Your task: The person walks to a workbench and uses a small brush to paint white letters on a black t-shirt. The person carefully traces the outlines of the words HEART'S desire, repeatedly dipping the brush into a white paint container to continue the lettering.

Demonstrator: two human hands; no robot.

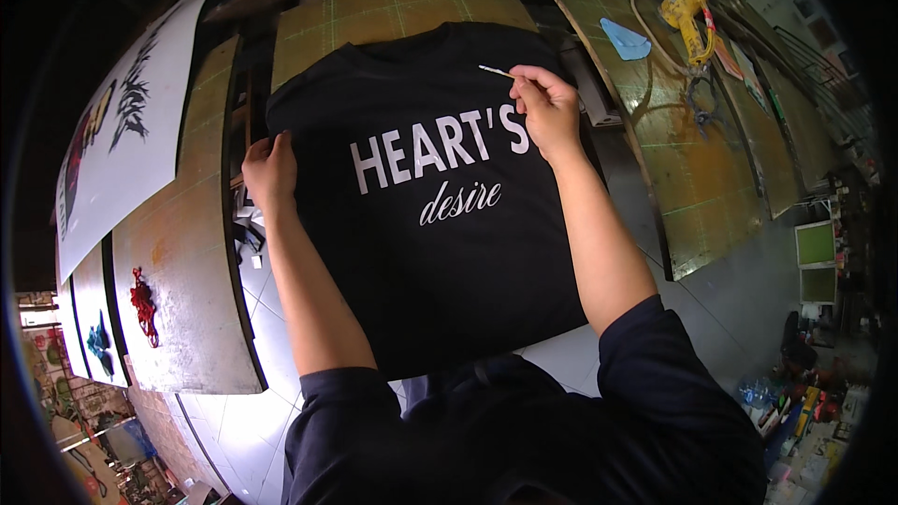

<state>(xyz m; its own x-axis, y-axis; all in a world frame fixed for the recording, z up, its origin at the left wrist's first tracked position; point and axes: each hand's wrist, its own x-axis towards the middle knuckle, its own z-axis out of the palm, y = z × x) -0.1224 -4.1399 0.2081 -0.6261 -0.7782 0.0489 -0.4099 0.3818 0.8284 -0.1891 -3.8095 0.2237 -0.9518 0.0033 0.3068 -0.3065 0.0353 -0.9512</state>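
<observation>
A black T-shirt [440, 252] with white lettering lies flat on a wooden pallet board [393, 9] in front of me. My left hand [269, 168] rests on the shirt's left edge near the sleeve, fingers curled over the cloth. My right hand [547, 108] sits at the right end of the lettering and pinches a thin white stick [496, 71] that points up and left.
More boards stand to both sides: one to the left [182, 281] with a red scrap [143, 307], one to the right [697, 178] carrying a yellow heat gun [687, 11] and a blue scraper [625, 39]. A white printed sheet [131, 122] lies far left. Tiled floor below.
</observation>
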